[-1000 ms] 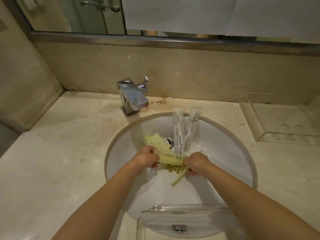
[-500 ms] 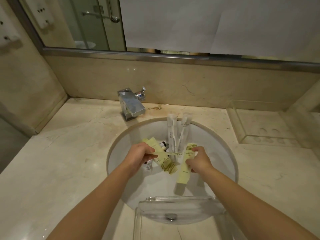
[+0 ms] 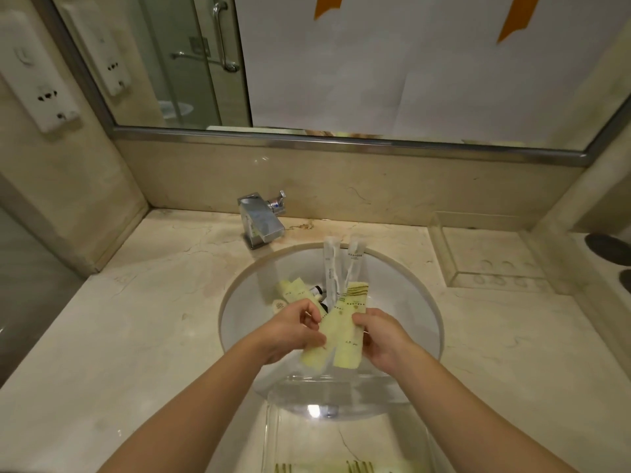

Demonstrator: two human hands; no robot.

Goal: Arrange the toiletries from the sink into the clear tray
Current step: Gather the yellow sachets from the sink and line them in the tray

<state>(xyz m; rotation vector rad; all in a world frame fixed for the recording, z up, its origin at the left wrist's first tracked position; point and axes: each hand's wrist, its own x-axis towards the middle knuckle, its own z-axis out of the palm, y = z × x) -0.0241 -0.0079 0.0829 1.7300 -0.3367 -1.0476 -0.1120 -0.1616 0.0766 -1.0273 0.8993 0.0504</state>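
- You hold two pale yellow tubes [image 3: 343, 331] side by side over the middle of the sink [image 3: 423, 302], their crimped, striped ends pointing toward the faucet [image 3: 261, 223].
- Your left hand [image 3: 290, 331] has its fingers curled around the left tube, thumb on top; your right hand [image 3: 382, 336] grips the right tube along its edge, fingers wrapped behind it.
- Deeper in the sink, beyond your hands, more toiletries lie: another yellow tube [image 3: 295, 291], a small dark-capped bottle [image 3: 317, 291] and two white sachets [image 3: 341, 264] leaning on the far wall of the bowl below the faucet.
- A clear tray [image 3: 273, 431] sits on the near rim of the sink, overhanging the bowl; striped yellow ends of items already show at its near end.
- A second clear tray [image 3: 444, 254] stands on the counter [image 3: 143, 329] to the right of the sink, near the corner wall.
- The marble counter left of the sink is open room; the backsplash and a mirror [image 3: 375, 63] rise behind the faucet.
- A white wall outlet [image 3: 37, 80] hangs on the wall far left of the sink.
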